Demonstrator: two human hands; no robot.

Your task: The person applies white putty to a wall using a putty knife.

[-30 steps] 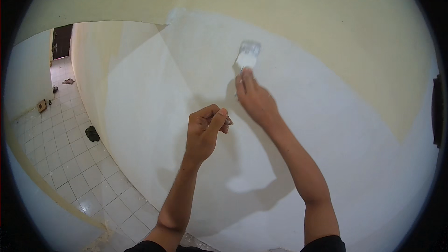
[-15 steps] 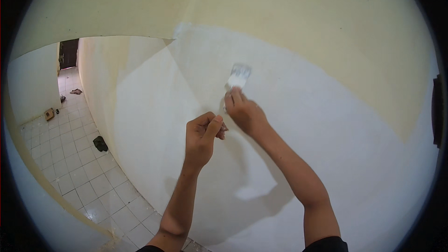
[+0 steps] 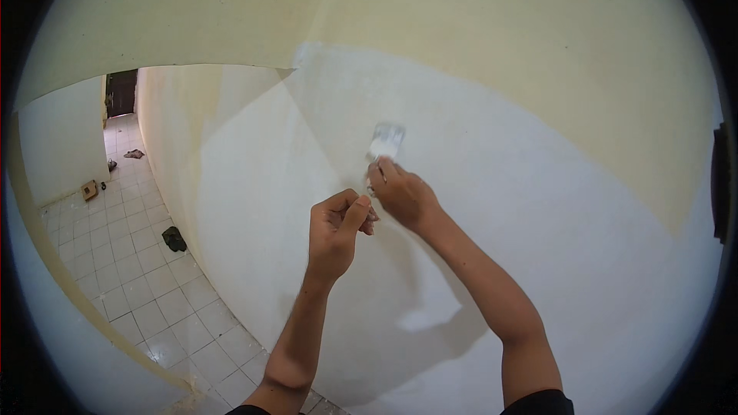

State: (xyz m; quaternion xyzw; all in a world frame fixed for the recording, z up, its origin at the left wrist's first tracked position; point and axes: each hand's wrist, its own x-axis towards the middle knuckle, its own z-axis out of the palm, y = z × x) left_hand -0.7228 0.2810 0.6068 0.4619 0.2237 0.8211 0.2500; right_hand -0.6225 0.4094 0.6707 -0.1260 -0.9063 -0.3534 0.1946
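Observation:
A flat paintbrush [image 3: 387, 141] is held by the handle in my right hand [image 3: 403, 194]. Its wide whitish-grey head points upward against the white-painted part of the wall [image 3: 477, 184] and is slightly blurred. Just below and left of it, my left hand [image 3: 336, 234] is raised in a loose curl, thumb laid over the bent forefinger. No object shows in that left hand, and pale smudges mark its fingertips. Both arms cast shadows on the wall below.
Pale yellow paint [image 3: 584, 84] covers the wall's upper part. To the left, a passage with a tiled floor [image 3: 165, 300] leads to a dark door [image 3: 121, 92]. On that floor lie a dark crumpled item [image 3: 174, 239] and a small brown box [image 3: 90, 190].
My right hand and the paintbrush have moved a little downward along the wall. My left hand keeps its curled pose, and the view has shifted slightly.

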